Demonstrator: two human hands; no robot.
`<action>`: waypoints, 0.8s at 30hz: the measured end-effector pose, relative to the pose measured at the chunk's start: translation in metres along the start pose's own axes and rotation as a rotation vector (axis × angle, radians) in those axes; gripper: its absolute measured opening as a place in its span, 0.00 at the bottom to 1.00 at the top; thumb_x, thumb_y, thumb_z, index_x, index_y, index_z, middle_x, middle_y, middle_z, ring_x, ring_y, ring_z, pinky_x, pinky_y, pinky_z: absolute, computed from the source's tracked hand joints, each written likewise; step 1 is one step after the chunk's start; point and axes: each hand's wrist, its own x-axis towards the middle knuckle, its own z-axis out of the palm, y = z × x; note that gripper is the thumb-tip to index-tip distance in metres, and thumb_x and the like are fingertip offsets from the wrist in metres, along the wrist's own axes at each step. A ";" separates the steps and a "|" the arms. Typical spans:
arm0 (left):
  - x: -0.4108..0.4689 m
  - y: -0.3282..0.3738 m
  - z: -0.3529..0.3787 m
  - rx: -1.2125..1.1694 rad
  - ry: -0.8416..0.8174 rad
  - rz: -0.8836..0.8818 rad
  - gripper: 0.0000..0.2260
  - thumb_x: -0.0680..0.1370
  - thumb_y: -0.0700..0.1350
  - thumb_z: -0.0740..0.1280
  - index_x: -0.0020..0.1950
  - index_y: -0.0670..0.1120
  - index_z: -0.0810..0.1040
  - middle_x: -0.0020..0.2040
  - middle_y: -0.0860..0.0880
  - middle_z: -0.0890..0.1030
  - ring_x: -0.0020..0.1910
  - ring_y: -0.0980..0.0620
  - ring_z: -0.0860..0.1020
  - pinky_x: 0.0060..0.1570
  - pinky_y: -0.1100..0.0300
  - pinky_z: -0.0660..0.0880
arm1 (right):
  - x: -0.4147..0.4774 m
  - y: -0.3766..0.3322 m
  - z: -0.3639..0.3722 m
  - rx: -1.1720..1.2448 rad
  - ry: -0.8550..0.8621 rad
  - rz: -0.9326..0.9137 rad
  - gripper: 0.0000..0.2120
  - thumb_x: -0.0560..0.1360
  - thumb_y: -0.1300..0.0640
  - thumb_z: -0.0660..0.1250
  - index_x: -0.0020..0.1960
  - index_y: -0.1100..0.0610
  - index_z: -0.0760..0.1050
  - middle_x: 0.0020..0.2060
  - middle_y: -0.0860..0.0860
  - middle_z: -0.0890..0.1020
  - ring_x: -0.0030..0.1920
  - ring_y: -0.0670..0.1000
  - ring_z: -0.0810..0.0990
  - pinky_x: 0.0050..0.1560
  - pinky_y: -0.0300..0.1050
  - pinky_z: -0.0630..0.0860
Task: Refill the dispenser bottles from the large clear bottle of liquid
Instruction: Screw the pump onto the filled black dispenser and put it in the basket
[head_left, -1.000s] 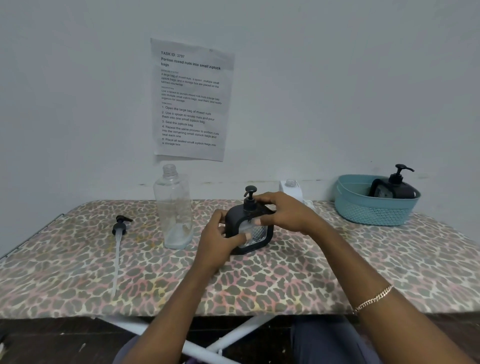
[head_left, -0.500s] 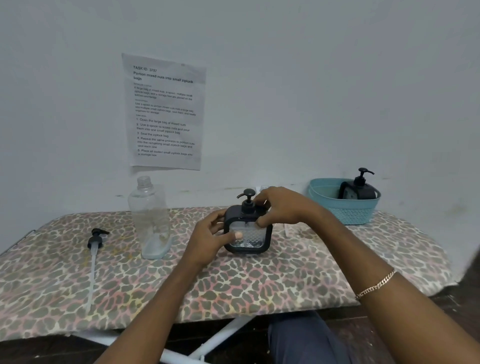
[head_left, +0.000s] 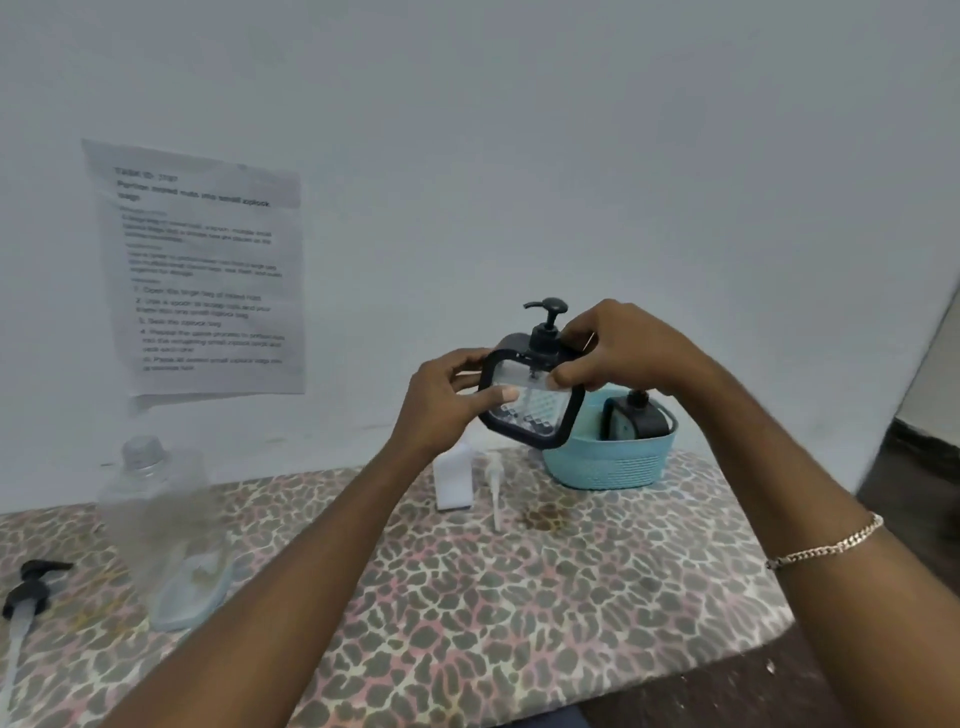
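The black-framed dispenser bottle (head_left: 530, 410), pump fitted, is held tilted in the air. A second dispenser (head_left: 636, 418) sits in the teal basket (head_left: 608, 467). The large clear bottle (head_left: 161, 525) stands uncapped, nearly empty.

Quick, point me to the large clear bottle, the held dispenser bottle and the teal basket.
large clear bottle (head_left: 161, 519): head view, on its clear body.
held dispenser bottle (head_left: 540, 415): head view, on its patterned front panel.
teal basket (head_left: 613, 467): head view, on its front wall.

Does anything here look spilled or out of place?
A brownish stain marks the leopard-print cover in front of the teal basket, like a dried spill. A black pump lies loose beside the large clear bottle, which stands uncapped.
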 end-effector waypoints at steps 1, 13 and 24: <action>0.013 0.001 0.009 0.023 0.004 0.009 0.21 0.70 0.48 0.83 0.62 0.48 0.85 0.55 0.54 0.88 0.54 0.58 0.85 0.58 0.59 0.82 | 0.004 0.007 -0.007 0.002 0.029 0.020 0.12 0.68 0.50 0.81 0.48 0.53 0.86 0.37 0.52 0.87 0.35 0.51 0.86 0.30 0.38 0.75; 0.083 -0.016 0.112 0.128 0.117 -0.160 0.25 0.76 0.56 0.77 0.67 0.46 0.75 0.56 0.47 0.80 0.53 0.49 0.81 0.49 0.62 0.77 | 0.044 0.092 0.001 0.004 0.302 0.289 0.15 0.65 0.52 0.79 0.38 0.62 0.80 0.30 0.56 0.82 0.30 0.51 0.76 0.31 0.45 0.71; 0.097 -0.047 0.155 -0.164 -0.125 -0.519 0.17 0.82 0.34 0.63 0.70 0.38 0.75 0.59 0.36 0.82 0.51 0.41 0.86 0.53 0.49 0.85 | 0.053 0.136 0.064 0.018 0.343 0.434 0.18 0.67 0.52 0.78 0.33 0.58 0.70 0.30 0.54 0.77 0.27 0.50 0.72 0.27 0.42 0.66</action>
